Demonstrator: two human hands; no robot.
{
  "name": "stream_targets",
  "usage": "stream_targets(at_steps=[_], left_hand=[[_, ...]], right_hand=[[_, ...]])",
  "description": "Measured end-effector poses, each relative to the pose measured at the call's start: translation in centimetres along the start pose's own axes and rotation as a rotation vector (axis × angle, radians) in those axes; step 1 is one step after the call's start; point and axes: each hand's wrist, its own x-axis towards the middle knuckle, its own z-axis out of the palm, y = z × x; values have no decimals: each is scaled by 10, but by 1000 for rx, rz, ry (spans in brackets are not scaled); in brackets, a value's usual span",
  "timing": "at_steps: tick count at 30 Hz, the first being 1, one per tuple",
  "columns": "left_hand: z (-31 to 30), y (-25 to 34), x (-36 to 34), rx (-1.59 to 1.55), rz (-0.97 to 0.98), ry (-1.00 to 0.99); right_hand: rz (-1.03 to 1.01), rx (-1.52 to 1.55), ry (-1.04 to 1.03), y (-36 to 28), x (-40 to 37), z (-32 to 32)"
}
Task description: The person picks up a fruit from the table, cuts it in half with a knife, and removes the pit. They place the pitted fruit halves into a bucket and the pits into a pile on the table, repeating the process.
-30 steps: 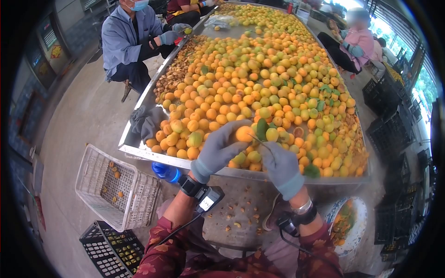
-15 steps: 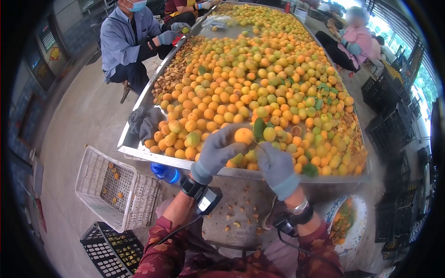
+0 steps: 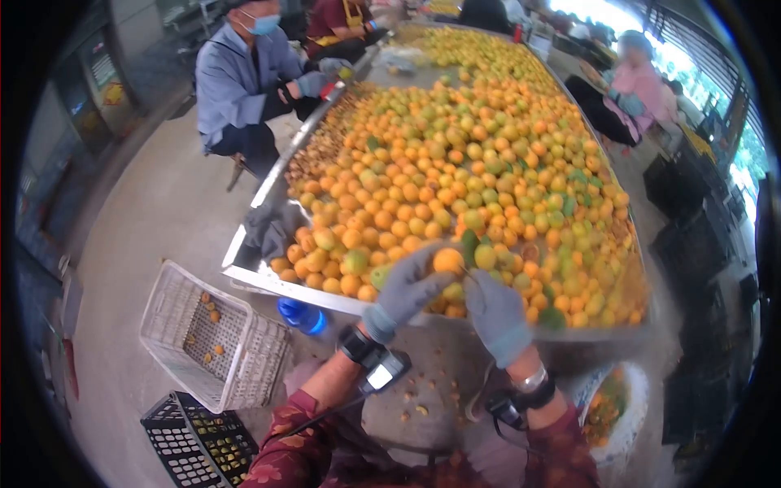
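My left hand (image 3: 411, 291), in a grey glove, pinches an orange apricot (image 3: 447, 260) between thumb and fingers above the near edge of the fruit heap. Close beside it is my right hand (image 3: 498, 317), also gloved, its fingers pressed together near the apricot's right side. A thin dark sliver shows at those fingertips; I cannot tell whether it is a blade or a stem. Just behind the apricot rises a dark green leaf (image 3: 469, 244). Orange and yellow-green apricots (image 3: 423, 187) cover the metal-rimmed table (image 3: 342, 302) beyond both hands.
A grey cloth (image 3: 272, 232) lies at the table's left corner. Below are a blue bottle (image 3: 301, 315), a white crate (image 3: 236, 358) with a few fruits and a black crate (image 3: 183, 439). At right stands a basin (image 3: 639, 407) of scraps. A person (image 3: 248, 77) sits at left.
The whole view has shifted, so table and hands appear lower and slightly to the right. My left hand still holds the apricot, with my right hand close against it.
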Motion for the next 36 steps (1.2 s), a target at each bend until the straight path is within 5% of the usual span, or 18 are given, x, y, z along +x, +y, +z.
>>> stream_targets(at_steps=[5,21,27,32,36], left_hand=[[11,-14,0,-242,-54,141],[2,0,-2,73,-56,72],[8,-18,0,-289,-106,172],[4,7,0,8,-59,20],[-6,-7,1,71,-39,15]], right_hand=[[56,59,-54,-4,0,5],[87,198,-55,3,-5,13],[127,225,8,-4,-3,19],[-17,149,47,10,-3,16],[5,148,-123,24,-4,14]])
